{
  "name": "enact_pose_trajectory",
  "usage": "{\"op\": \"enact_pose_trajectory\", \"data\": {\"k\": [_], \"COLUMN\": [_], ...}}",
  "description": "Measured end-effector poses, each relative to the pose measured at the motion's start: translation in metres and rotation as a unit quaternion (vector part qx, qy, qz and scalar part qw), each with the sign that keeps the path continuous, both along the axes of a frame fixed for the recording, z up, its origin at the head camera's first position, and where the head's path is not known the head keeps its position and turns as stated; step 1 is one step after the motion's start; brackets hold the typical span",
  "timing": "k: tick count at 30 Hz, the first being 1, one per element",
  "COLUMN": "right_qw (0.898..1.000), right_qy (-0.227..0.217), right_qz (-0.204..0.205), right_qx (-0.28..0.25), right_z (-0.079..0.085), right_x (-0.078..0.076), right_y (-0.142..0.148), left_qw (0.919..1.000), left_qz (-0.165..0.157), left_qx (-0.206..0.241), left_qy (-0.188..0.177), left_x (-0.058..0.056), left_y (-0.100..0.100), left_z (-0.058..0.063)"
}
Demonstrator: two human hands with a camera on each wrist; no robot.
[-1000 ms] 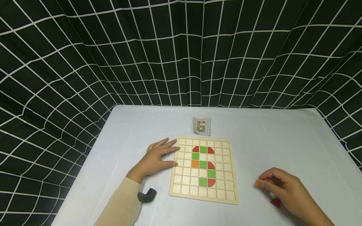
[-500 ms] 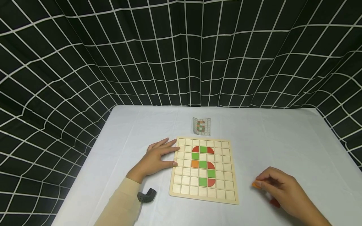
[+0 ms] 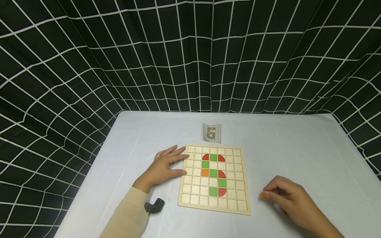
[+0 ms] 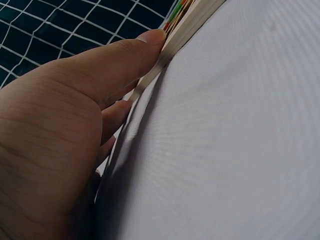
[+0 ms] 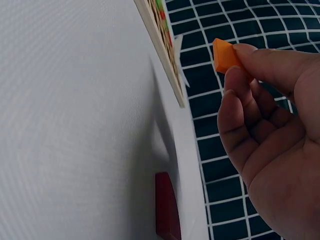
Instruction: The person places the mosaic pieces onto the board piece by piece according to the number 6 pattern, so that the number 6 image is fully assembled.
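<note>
A wooden grid board [image 3: 196, 199] lies on the white table, with red quarter-round, green square and orange square tiles set in some of its cells. My left hand [image 3: 160, 170] rests at the board's left edge, fingers spread and thumb touching the rim. To the right of the board, my right hand [image 3: 290, 198] pinches an orange tile [image 5: 225, 56] between thumb and fingers, above the table. A red piece with a curved side [image 5: 167, 207] lies on the table below that hand in the right wrist view; the hand hides it in the head view.
Behind the board lies a small printed pattern card [image 3: 212, 133], slightly curled. A dark grey curved object [image 3: 154, 205] sits by the left sleeve [image 3: 128, 215]. Black cloth with a white grid [image 3: 178, 66] stands around the table [image 3: 297, 142].
My right hand has moved left toward the board with the orange tile, now covering the red piece in the head view. The left hand and board stay put.
</note>
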State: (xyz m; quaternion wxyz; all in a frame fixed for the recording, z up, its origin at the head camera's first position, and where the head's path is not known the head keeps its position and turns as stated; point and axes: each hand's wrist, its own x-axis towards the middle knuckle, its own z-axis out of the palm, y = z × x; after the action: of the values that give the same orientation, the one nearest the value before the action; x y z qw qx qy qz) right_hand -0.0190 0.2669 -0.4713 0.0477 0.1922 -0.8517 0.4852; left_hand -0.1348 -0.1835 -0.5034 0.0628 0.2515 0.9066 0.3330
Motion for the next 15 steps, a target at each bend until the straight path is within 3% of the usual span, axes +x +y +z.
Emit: {"op": "enact_pose_trajectory", "data": {"k": [6, 15], "right_qw": [0.999, 0.998], "right_qy": [0.037, 0.035], "right_qz": [0.022, 0.043], "right_qx": [-0.006, -0.012], "right_z": [-0.001, 0.000], "right_x": [-0.002, -0.003], "right_y": [-0.006, -0.017], "left_qw": [1.0000, 1.0000], "left_qz": [0.000, 0.000], "left_qx": [0.000, 0.000], "left_qy": [-0.002, -0.001], "left_x": [0.000, -0.001], "left_y": [0.000, -0.001], "left_z": [-0.001, 0.000]}}
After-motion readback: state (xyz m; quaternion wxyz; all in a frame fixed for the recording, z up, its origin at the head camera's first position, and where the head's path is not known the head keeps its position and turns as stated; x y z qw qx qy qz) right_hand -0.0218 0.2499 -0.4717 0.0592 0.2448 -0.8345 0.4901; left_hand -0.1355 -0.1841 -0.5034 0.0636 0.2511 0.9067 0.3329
